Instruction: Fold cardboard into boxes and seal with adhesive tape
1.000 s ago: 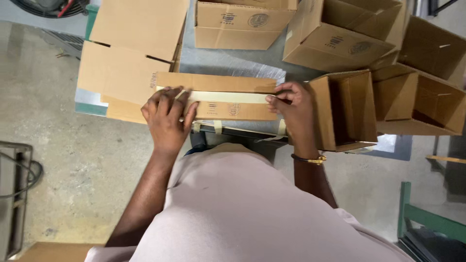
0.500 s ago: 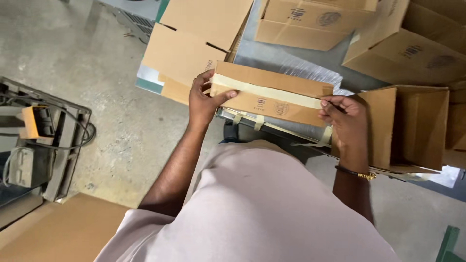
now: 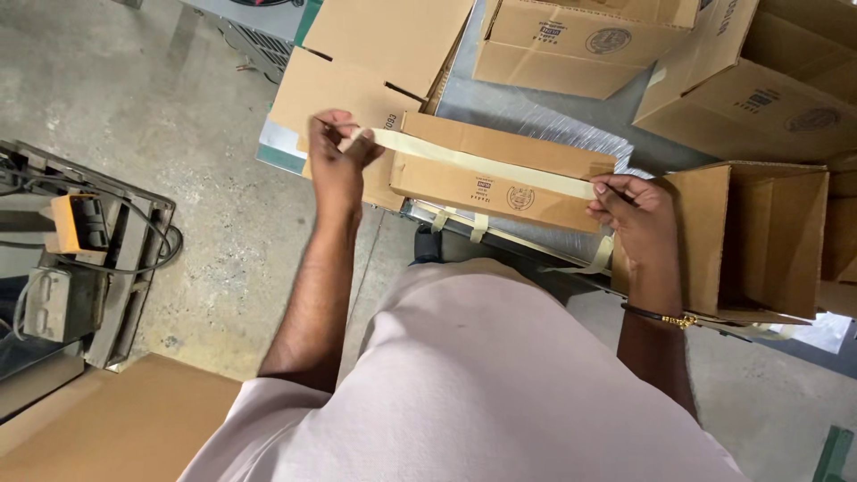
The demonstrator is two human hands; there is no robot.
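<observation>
Landmark: the small cardboard box (image 3: pixel 500 174), lying closed on the steel table edge (image 3: pixel 536 120) straight ahead of the person.

Pale tape strip (image 3: pixel 482 163) runs along the box's top seam, end to end. Its left end sticks out past the box's left edge, lifted off the cardboard. Left hand (image 3: pixel 335 165) sits just left of the box, fingers pinched shut on that free end (thumb side up, tape pulled fairly taut). So the tape leaves the grip and heads right, across the box.

Right hand (image 3: pixel 634 214) is at the box's right end, fingertips pressed down on the tape where it meets the corner; not clamped around anything, more a flat press than a pinch. A bangle (image 3: pixel 665 317) is on that wrist.

Around the box: an open carton (image 3: pixel 759 236) lies on its side just right of it, touching the right hand's back. Flattened cardboard (image 3: pixel 375 54) lies behind and left. More cartons (image 3: pixel 571 40) stand behind. A few loose tape ends (image 3: pixel 478 228) hang off the table edge just below the box.
</observation>
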